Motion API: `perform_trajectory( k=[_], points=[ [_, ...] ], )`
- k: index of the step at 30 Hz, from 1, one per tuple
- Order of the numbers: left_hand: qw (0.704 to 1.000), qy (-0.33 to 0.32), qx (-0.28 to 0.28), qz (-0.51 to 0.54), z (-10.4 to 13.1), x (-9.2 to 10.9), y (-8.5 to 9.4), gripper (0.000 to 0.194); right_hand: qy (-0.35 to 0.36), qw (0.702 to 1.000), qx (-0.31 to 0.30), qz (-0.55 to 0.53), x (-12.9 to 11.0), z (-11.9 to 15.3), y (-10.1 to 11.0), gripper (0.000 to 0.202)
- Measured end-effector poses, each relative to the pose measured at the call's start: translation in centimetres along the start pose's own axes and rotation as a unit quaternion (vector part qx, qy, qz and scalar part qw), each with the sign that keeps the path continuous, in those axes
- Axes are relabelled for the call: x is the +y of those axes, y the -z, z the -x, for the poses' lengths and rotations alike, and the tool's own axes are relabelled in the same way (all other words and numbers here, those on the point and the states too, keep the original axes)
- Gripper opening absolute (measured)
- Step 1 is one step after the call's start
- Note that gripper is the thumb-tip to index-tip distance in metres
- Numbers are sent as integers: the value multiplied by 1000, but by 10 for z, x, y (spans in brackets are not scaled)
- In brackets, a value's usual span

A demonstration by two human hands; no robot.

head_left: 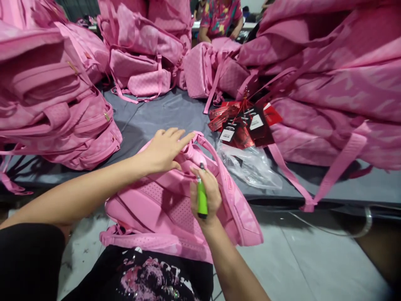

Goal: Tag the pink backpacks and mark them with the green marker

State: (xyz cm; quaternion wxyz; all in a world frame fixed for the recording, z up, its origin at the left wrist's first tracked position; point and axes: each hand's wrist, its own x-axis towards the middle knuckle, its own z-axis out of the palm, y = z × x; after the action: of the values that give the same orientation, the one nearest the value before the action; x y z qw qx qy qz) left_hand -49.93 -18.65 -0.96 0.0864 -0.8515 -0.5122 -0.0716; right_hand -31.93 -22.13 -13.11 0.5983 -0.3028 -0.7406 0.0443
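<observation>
A pink backpack (175, 200) lies tilted across my lap against the table edge, its padded, dotted back panel towards me. My left hand (166, 150) rests on the upper part of the backpack near its top handle, fingers stretched out and apart. Wrapped in my right hand (210, 194) is a green lighter (202, 200) with black ends, held upright over the back panel. A padded shoulder strap (163, 241) hangs along the lower side of the backpack. What lies under my left fingertips is partly hidden.
Piles of pink backpacks (56, 92) stand at left, at the back and at right (344, 92) on the grey-covered table (140, 117). Red and black hang tags (247, 123) lie by a clear plastic bag (250, 163). A person in a patterned shirt (219, 19) is behind.
</observation>
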Motion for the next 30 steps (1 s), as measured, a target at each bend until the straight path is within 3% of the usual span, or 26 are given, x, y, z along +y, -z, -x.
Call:
perform_trajectory(
  k=[4, 8, 12, 15, 20, 24, 30],
  points=[
    [997, 20, -67, -43, -26, -8, -19, 92, -19, 999, -3, 29, -7, 3, -18, 46],
    [994, 10, -98, -42, -38, -13, -34, 89, -54, 998, -26, -3, -17, 16, -5, 43],
    [995, -13, -78, -57, -33, -9, -37, 98, -56, 996, -68, 4, -8, 18, 7, 48],
    [995, -36, -57, -80, -24, -4, -34, 117, -53, 997, -51, -12, 3, 15, 2, 51],
    [989, -46, -90, -112, -22, -2, -38, 131, -57, 998, -29, -17, 10, 17, -6, 49],
    [992, -29, -86, -91, -28, -3, -43, 119, -73, 995, -59, -21, 12, 20, -3, 48],
    [994, -13, -69, -86, -29, 0, -45, 98, -43, 995, -85, 5, 16, 19, 2, 52]
  ],
)
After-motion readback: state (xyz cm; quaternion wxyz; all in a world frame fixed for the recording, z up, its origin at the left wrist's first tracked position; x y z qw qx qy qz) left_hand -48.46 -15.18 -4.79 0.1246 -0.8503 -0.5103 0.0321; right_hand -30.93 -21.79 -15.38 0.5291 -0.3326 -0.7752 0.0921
